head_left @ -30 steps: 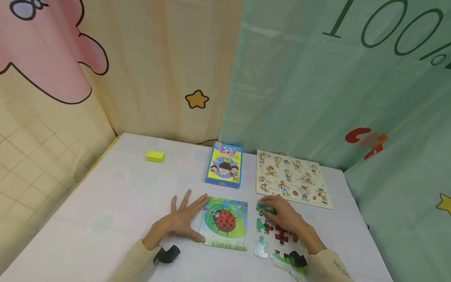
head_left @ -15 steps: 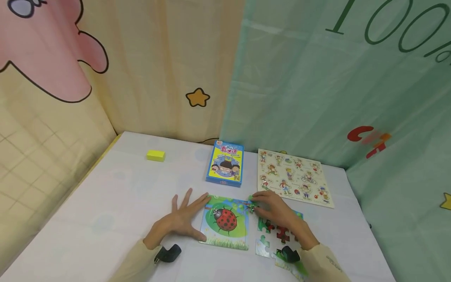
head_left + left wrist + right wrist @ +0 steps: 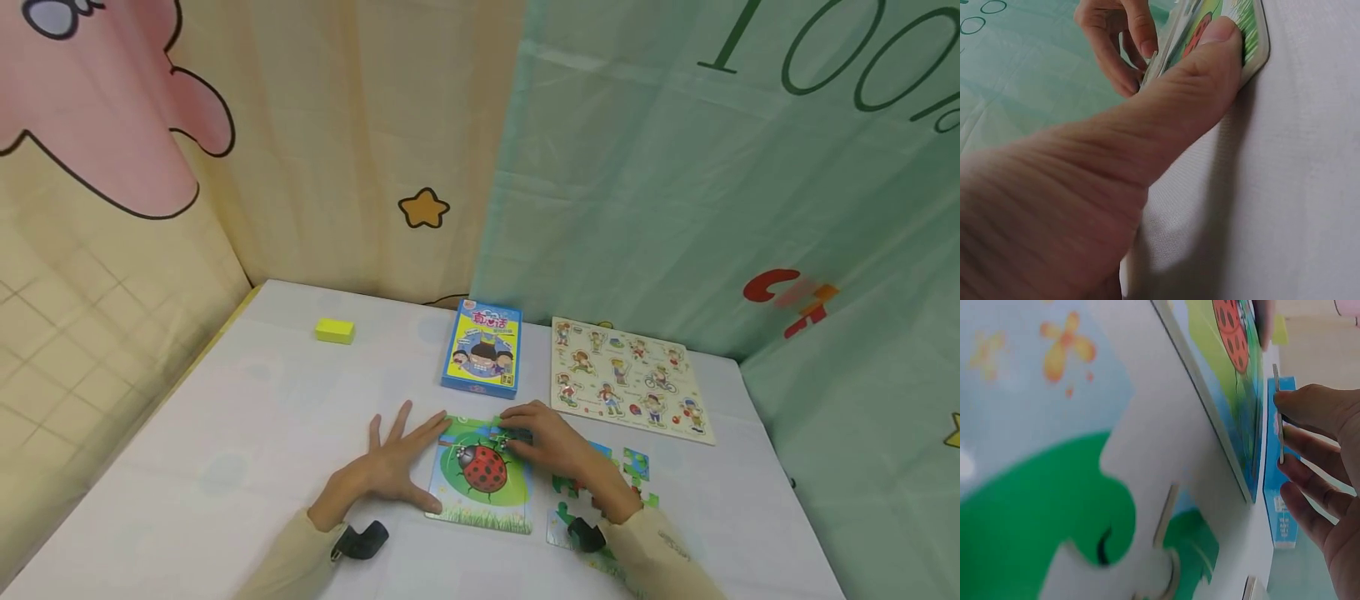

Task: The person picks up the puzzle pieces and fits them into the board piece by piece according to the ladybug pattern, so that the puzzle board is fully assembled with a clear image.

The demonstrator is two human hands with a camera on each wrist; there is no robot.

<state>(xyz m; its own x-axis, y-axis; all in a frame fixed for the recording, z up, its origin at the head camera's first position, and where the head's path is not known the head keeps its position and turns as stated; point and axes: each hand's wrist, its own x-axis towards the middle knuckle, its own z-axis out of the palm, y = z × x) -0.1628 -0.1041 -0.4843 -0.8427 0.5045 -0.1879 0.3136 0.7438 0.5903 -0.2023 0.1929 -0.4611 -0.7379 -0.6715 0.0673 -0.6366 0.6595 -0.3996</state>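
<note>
Roughly level, puzzle piece over board

In the head view we see soft, even light over the desk and faint sheen on the curtain. Our left wrist view is dimmer, a soft-edged shadow darkening the desk. In the right, the nearest pieces blur, one catching glare.

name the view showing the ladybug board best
Head view: it shows most of the ladybug board from above, the right hand over one corner. Left wrist shows only a partly covered section; right wrist, a slanted section cut by the frame.
</note>
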